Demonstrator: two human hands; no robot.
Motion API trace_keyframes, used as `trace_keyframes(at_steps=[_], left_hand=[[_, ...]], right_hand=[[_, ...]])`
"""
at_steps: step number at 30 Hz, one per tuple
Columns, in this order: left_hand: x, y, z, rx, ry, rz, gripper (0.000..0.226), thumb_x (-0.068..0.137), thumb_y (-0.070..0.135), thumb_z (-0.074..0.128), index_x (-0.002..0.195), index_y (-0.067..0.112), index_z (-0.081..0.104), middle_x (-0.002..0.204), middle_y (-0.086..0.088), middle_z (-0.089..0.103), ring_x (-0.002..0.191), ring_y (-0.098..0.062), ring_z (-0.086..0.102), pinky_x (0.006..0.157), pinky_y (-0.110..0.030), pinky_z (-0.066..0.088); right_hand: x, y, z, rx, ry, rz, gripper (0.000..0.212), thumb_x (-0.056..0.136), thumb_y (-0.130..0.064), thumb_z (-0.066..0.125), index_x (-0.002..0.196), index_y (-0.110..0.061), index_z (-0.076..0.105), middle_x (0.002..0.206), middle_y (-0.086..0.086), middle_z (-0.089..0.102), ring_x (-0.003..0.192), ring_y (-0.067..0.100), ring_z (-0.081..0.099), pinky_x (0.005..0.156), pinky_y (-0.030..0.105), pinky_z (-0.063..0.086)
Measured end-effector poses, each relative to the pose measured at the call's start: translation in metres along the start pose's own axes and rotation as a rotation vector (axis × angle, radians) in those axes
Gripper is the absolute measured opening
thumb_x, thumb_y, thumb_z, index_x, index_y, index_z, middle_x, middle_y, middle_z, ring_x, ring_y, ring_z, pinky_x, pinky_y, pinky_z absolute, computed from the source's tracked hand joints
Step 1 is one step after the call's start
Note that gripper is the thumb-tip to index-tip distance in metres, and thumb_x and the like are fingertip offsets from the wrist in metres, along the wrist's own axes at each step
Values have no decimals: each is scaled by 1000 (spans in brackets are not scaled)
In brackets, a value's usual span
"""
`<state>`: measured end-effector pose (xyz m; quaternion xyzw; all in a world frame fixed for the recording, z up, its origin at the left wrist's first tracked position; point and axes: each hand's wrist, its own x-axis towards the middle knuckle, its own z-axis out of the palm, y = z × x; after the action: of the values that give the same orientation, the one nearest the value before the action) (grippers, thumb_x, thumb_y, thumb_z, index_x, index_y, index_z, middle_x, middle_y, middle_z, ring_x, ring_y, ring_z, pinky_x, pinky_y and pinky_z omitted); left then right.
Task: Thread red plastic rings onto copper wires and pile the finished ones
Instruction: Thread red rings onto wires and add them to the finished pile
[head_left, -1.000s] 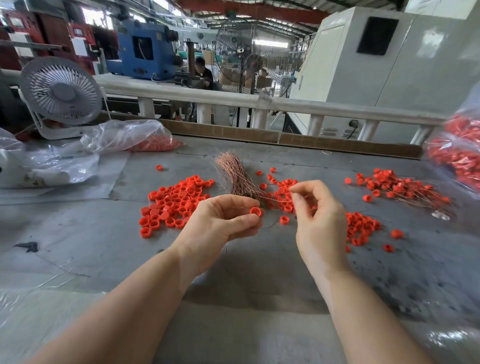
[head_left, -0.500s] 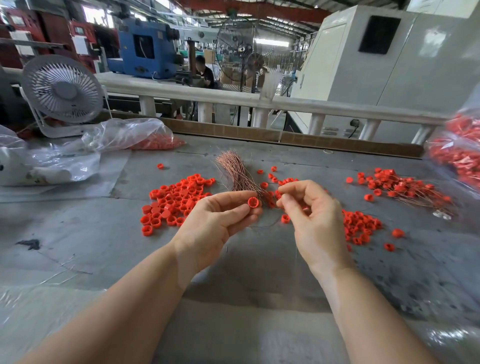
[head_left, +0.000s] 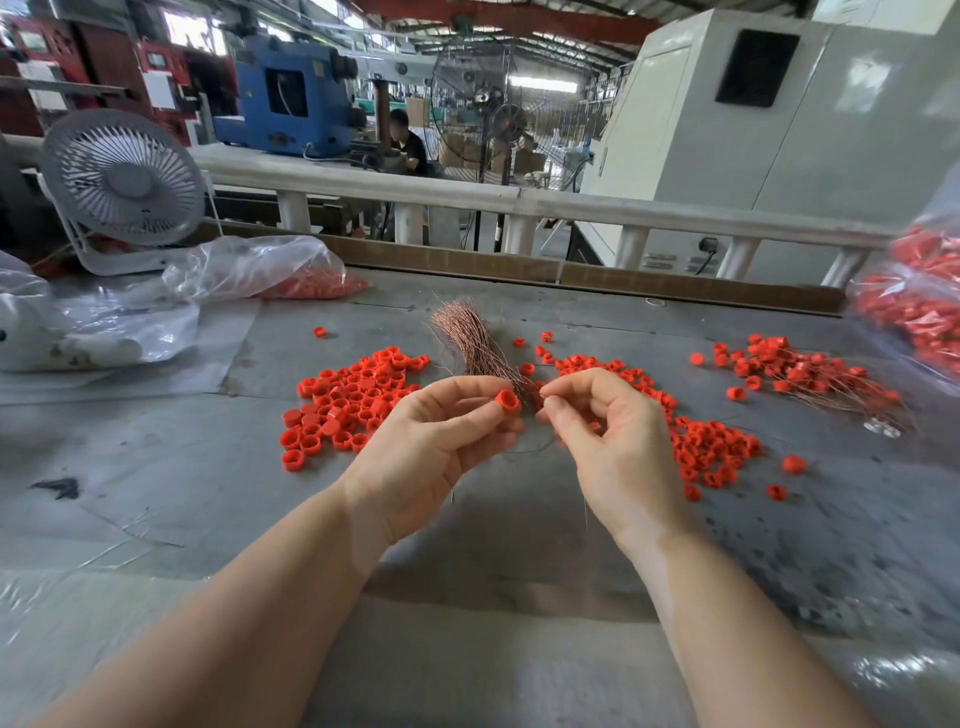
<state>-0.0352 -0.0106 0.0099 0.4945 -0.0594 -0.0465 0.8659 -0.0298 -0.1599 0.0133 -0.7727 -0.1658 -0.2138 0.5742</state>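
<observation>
Left hand fingers pinch a red ring; right hand fingers pinch a copper wire beside it.

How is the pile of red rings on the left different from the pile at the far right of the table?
The left pile holds loose rings only, packed close together; the far-right pile holds rings with thin copper wires trailing out. The left pile looks denser, the far-right pile more spread. Both lie on the grey table and are the same red.
</observation>
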Motion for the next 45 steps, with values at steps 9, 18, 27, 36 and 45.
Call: trace_keyframes(at_steps=[9, 18, 27, 36, 45], left_hand=[[0, 5, 0, -161, -16, -93, 18, 69, 1, 59, 85, 3, 67, 76, -11, 69, 71, -15, 69, 67, -20, 57], [-1, 6, 1, -197, -18, -154, 20, 68, 0, 56, 73, 5, 74, 74, -9, 68, 69, -14, 69, 63, -19, 56], [-1, 6, -1, -212, -31, -169, 22, 67, -3, 57, 74, 5, 75, 75, -10, 69, 70, -14, 69, 69, -19, 57], [0, 5, -2, -186, -30, -169, 19, 68, 1, 58, 74, 7, 75, 77, -10, 70, 72, -14, 69, 68, -19, 57], [-1, 6, -1, -182, -37, -178, 20, 69, 1, 57, 75, 6, 76, 76, -9, 71, 70, -13, 70, 66, -18, 56]], right_hand=[[0, 1, 0, -27, -35, -48, 26, 85, -3, 64, 75, -28, 64, 72, -12, 65, 70, -1, 56, 67, 10, 41], [0, 3, 1, 17, -58, -50, 27, 85, -2, 63, 76, -27, 65, 71, -13, 65, 69, 1, 57, 68, 12, 42], [1, 6, 1, 13, -65, -22, 28, 87, -1, 59, 77, -27, 63, 67, -16, 62, 65, 4, 56, 66, 21, 46], [-1, 4, 2, 85, -126, -14, 31, 87, -1, 59, 75, -29, 65, 66, -12, 63, 60, 7, 54, 57, 23, 46], [0, 4, 2, 143, -128, -15, 26, 84, 2, 62, 78, -23, 65, 65, -16, 65, 60, -2, 58, 57, 11, 43]])
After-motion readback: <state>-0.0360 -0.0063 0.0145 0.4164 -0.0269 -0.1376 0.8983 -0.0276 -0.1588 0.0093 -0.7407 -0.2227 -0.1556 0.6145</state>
